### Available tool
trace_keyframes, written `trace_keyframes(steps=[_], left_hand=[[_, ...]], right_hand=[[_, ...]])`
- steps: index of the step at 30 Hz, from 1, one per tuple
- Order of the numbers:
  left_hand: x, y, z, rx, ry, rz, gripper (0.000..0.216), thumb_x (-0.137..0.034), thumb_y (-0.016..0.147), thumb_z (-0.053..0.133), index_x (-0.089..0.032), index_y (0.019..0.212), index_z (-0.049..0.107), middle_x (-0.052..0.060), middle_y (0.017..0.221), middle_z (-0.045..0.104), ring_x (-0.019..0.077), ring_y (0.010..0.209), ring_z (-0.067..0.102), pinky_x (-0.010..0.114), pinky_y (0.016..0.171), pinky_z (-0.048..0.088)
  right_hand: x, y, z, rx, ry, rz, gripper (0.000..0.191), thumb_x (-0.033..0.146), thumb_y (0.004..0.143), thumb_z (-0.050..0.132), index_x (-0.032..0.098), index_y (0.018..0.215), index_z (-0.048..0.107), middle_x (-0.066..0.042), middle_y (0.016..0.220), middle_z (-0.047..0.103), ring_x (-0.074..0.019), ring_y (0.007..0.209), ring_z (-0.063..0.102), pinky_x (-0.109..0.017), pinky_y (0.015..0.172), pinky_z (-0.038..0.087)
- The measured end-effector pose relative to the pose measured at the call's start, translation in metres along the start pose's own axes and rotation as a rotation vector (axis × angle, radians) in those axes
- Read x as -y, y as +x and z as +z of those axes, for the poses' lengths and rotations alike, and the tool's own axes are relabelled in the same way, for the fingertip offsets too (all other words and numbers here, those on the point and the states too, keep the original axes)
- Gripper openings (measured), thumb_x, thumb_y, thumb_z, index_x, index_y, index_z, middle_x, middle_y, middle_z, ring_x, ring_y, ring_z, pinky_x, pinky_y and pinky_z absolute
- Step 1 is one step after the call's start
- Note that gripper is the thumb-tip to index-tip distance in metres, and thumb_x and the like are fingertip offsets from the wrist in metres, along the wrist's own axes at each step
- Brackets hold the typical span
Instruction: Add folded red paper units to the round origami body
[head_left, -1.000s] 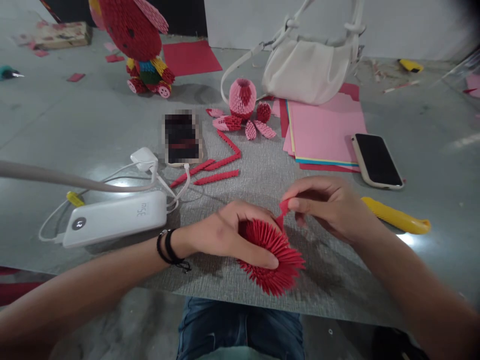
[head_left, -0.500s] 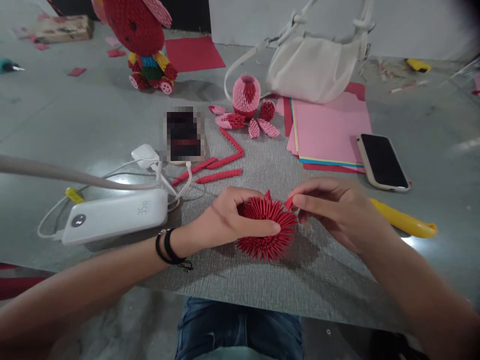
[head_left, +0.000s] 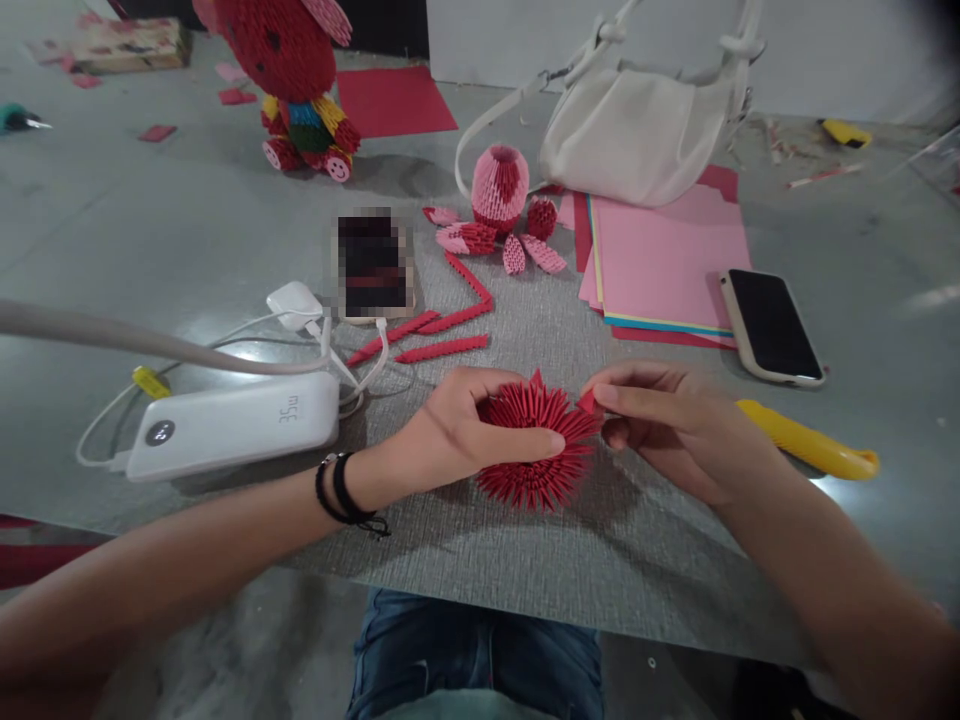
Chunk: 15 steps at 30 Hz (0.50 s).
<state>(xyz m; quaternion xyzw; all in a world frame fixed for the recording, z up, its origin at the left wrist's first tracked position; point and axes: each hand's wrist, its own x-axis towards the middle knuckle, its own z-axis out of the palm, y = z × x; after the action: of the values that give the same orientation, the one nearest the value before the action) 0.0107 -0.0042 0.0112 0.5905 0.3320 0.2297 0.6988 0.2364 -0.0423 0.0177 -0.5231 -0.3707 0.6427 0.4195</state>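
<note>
My left hand [head_left: 480, 430] is closed round a spiky red ring of folded paper pieces [head_left: 532, 485], its thumb lying across the top. Between the thumb and fingers of my right hand [head_left: 660, 425] is a small red folded paper piece [head_left: 587, 401], at the ring's upper right edge. Whether that piece touches the ring's points I cannot tell. One similar piece [head_left: 535, 379] sticks up from the far rim. Beyond the ring lie red strips of nested paper pieces [head_left: 442, 348], zigzagged and straight.
A power bank [head_left: 232, 425] with cables lies left, by a phone [head_left: 375, 265]. Pink paper model parts [head_left: 500, 190] stand ahead, with a red paper figure [head_left: 300, 60] behind. Right are stacked paper sheets [head_left: 675, 260], another phone [head_left: 776, 325], a yellow cutter [head_left: 810, 440] and a white bag [head_left: 637, 130].
My right hand has turned slightly, and the small paper piece in it sits a little higher and shows more of its face. My left hand keeps its hold on the ring.
</note>
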Motion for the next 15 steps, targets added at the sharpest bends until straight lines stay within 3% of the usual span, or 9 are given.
trace_keyframes(steps=[15], left_hand=[[0.0053,0.0026,-0.0006,-0.064,0.106,0.079,0.025,-0.032,0.075,0.086,-0.013,0.079,0.071,-0.002,0.069,0.059,0.0108,0.064,0.051,0.022,0.058,0.041]], right_hand=[[-0.0071,0.0023,0.0068,-0.100,0.073,0.027,0.015,0.036,0.066,0.094,0.027,0.069,0.082,-0.003,0.079,0.075,-0.0130,0.067,0.064,-0.020,0.048,0.049]])
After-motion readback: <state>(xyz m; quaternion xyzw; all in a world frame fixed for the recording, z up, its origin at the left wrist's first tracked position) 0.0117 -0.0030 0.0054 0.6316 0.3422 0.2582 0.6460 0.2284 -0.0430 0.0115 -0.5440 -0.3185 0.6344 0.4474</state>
